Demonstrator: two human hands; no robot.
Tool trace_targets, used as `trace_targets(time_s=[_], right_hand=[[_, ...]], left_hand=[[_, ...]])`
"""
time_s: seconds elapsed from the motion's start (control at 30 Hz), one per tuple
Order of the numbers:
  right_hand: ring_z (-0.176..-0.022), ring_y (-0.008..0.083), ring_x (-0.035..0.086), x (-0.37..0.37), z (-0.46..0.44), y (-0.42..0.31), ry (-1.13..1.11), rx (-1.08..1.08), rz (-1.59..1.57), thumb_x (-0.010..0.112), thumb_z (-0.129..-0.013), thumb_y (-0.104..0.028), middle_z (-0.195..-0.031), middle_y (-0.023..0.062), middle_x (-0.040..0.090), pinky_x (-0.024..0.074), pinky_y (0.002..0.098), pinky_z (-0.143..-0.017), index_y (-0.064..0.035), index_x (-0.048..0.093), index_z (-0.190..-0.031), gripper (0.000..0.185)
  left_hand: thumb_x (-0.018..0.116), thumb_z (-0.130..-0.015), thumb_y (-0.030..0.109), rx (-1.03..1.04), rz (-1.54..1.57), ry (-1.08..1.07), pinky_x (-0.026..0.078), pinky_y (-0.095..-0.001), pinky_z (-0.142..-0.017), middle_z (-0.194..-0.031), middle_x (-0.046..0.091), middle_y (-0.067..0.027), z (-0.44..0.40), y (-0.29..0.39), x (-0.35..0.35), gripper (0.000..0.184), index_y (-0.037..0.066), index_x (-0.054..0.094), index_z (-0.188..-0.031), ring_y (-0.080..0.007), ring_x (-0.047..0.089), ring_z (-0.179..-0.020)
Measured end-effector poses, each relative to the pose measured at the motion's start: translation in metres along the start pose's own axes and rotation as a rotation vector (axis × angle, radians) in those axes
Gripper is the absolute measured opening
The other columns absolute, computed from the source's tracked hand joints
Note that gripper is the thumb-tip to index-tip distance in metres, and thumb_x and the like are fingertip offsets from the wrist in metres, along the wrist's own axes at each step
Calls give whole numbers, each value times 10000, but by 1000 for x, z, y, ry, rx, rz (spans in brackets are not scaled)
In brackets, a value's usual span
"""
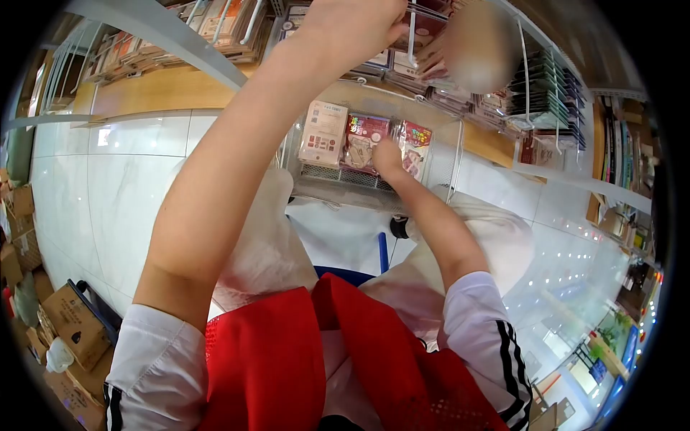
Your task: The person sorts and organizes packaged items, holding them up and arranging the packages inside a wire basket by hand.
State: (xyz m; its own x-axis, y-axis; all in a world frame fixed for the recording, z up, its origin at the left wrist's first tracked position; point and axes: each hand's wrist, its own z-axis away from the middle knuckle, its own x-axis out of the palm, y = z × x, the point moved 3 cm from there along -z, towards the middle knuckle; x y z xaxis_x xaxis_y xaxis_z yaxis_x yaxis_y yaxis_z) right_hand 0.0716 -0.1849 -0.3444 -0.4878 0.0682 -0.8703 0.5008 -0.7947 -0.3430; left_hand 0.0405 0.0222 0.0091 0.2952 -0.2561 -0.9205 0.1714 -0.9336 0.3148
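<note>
My left hand (pixel 363 21) reaches up to the hanging rack at the top of the view, its fingers curled beside a white wire hook (pixel 412 36). Part of that hand is cut off by the frame edge, so what it grips is hidden. Lower down, my right hand (pixel 388 158) is closed at the right edge of a red flat packet (pixel 366 133) in a clear-walled basket (pixel 338 192). To the left in this basket lies a stack of pale packets (pixel 323 133). Another red-and-white packet (pixel 415 147) sits on the right, close to my fingers.
Wire racks with packets (pixel 230 29) run along a wooden shelf (pixel 158 93). Dark packets (pixel 539 86) and upright books (pixel 618 144) stand to the right. Cardboard boxes (pixel 75 323) are at the lower left. A blue stool edge (pixel 348 275) shows between my legs.
</note>
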Motion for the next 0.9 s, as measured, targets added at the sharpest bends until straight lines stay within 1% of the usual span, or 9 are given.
trace_targets(time_s=[0.07,0.17,0.27,0.3,0.37,0.47,0.57,0.77,0.9], right_hand=[[-746,407,629,-3,-2,-8,51,90,-38,537,-801,-137,-828,265,627,518,446,-641,94,465,-1148,423],[-688,394,639,-25,2,-34,49,-12,146,519,-800,-127,-740,254,627,520,456,-627,93,335,-1257,539],[-891,399,616,-32,4,-46,-188,-128,287,548,-806,-197,-956,275,610,512,465,-706,44,308,-1312,609],[-977,396,567,-25,6,-45,-125,-207,359,574,-796,-235,-1059,268,554,486,482,-764,6,295,-1335,653],[-1149,390,470,-12,14,-46,7,-365,504,627,-776,-312,-1265,253,441,433,516,-881,-72,270,-1382,743],[-1298,415,234,-11,22,-47,-206,-331,533,734,-660,-442,-1434,190,193,280,552,-1008,-143,252,-1404,935],[-1323,417,179,-8,24,-44,-276,-325,521,758,-629,-475,-1461,170,144,221,549,-1045,-162,237,-1410,989],[-1332,441,143,-5,19,-38,-311,-395,411,778,-635,-407,-1483,137,109,247,547,-1045,-195,216,-1418,987],[-1327,451,149,-5,19,-36,-286,-422,410,777,-638,-396,-1489,122,100,275,529,-1040,-212,221,-1418,975]], left_hand=[[579,-820,264,20,7,11,505,-440,-639,-718,622,-174,-1,1,2,231,39,609,-777,-345,624,-710],[583,-816,253,44,15,40,502,-440,-636,-716,621,-173,-5,5,7,221,37,611,-777,-342,623,-706],[591,-807,241,73,19,100,496,-437,-632,-716,621,-171,-4,8,9,208,37,617,-776,-340,621,-705],[595,-804,237,87,22,124,494,-436,-630,-716,621,-171,-4,10,10,203,37,620,-776,-339,621,-705],[599,-800,234,71,38,81,491,-435,-635,-721,622,-168,-7,11,9,197,40,626,-779,-336,620,-710],[599,-802,240,76,46,78,488,-434,-647,-726,624,-163,-9,11,10,201,43,632,-779,-333,619,-724],[595,-810,253,54,35,43,487,-435,-658,-735,627,-159,-11,10,11,211,47,635,-789,-332,619,-734],[579,-827,272,53,-7,5,491,-432,-672,-761,635,-153,-12,11,8,228,51,634,-834,-330,621,-757],[572,-831,277,46,-16,-29,494,-430,-689,-774,639,-148,-13,13,5,242,42,629,-842,-329,621,-778]])
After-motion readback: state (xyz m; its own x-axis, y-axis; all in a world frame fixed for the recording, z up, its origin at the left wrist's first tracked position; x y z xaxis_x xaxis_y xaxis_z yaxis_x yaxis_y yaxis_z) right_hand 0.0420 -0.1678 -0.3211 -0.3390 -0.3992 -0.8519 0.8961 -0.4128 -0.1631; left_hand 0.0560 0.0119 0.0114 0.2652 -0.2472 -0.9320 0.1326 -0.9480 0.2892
